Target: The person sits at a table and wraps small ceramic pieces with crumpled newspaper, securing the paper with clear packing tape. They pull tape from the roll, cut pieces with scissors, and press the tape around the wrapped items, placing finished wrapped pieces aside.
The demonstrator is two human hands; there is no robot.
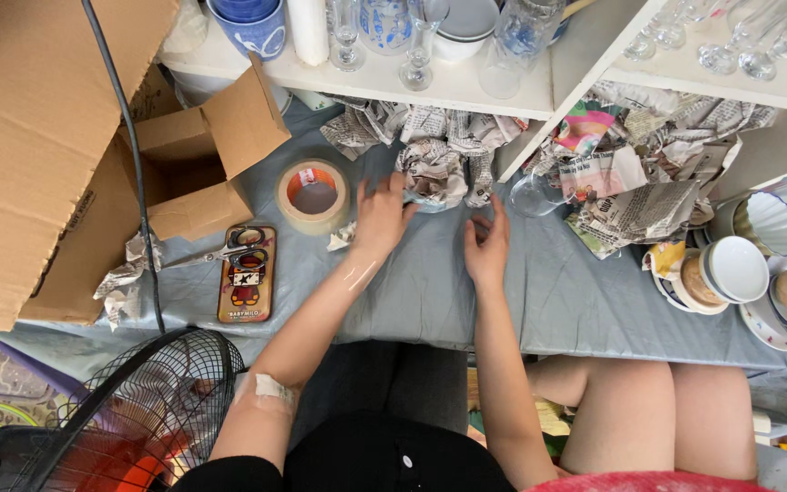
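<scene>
My left hand (381, 212) rests on the grey cloth (430, 292) and touches a crumpled newspaper bundle (434, 173) just in front of it. My right hand (487, 246) hovers open beside the same bundle, fingers spread, holding nothing. A clear glass (532, 194) lies on its side just right of my right hand, half under newspaper. A roll of tan tape (313, 194) sits left of my left hand. Scissors (229, 248) lie on a phone in a red patterned case (247, 276) further left.
An open cardboard box (56, 155) fills the left. A white shelf (466, 87) holds glasses, cups and bowls. Loose newspaper (639, 182) lies at right, with stacked cups and saucers (740, 273) beyond. A black fan (129, 419) stands at lower left. Another person's bare knees (649, 410) are at lower right.
</scene>
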